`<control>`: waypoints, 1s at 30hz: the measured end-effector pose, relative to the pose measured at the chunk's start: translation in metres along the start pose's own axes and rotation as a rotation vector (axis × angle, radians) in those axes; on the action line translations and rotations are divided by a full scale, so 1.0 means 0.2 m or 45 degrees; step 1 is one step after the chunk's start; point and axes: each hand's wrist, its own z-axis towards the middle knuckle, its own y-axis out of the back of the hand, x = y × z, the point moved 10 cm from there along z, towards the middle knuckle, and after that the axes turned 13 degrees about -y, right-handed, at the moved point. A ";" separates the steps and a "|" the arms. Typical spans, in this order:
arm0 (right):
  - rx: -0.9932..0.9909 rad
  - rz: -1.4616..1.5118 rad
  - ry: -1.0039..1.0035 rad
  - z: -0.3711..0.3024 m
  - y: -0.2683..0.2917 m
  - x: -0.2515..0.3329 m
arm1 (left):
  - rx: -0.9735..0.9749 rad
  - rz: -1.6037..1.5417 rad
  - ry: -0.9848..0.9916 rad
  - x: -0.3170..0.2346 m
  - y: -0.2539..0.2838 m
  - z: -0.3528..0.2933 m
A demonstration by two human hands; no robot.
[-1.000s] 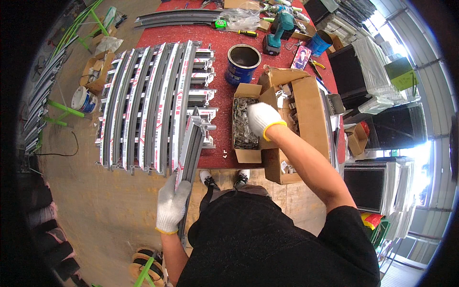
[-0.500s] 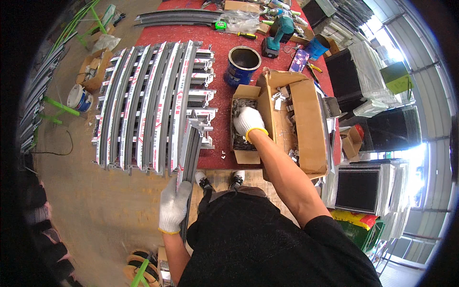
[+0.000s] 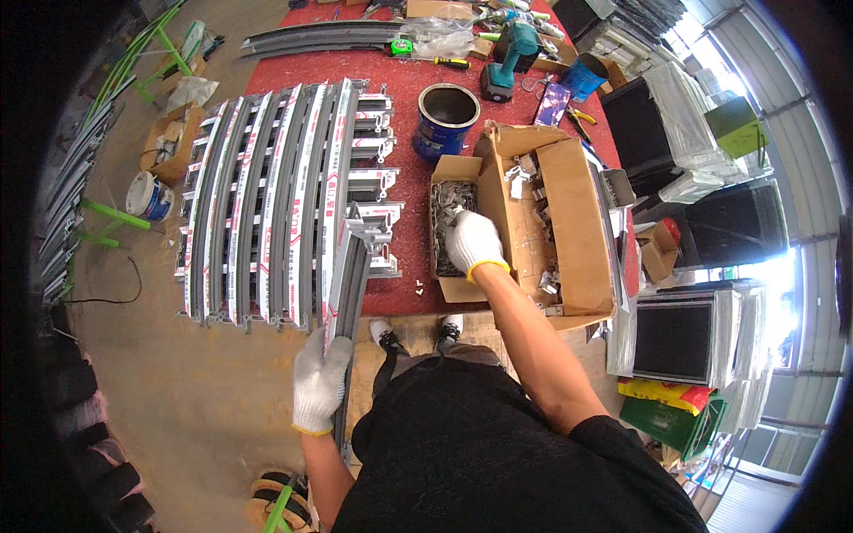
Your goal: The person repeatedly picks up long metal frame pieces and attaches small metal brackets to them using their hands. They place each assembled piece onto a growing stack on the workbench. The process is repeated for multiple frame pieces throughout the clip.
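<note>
My left hand point(image 3: 320, 380), in a white knit glove, is wrapped round a grey metal profile point(image 3: 353, 277) that slants past the table's front edge. Its far end rests by a stack of curved profiles point(image 3: 302, 200) with white and red protective film. My right hand point(image 3: 474, 242), also gloved, is over a narrow cardboard box point(image 3: 458, 167) full of small dark metal pieces point(image 3: 455, 195). Its fingers are drawn together at the pieces; what they pinch, if anything, is too small to make out. Right beside it stands a larger cardboard box point(image 3: 569, 191) with loose metal brackets point(image 3: 518, 180).
On the red table point(image 3: 400, 142) stand a blue tin point(image 3: 442, 133), a teal cordless drill point(image 3: 509, 67), a green tape measure point(image 3: 402, 47), a screwdriver point(image 3: 451, 63) and pliers point(image 3: 582, 118). Wrapped panels point(image 3: 675, 333) stack up on the right. A white bucket point(image 3: 147, 195) sits on the floor left.
My right hand has drawn back slightly toward me and right within the narrow box, baring more of the metal pieces. The left hand keeps its hold on the profile.
</note>
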 end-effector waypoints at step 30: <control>0.736 1.640 -0.039 -0.49 0.47 0.07 | 0.168 0.174 0.072 -0.16 -0.12 -0.03</control>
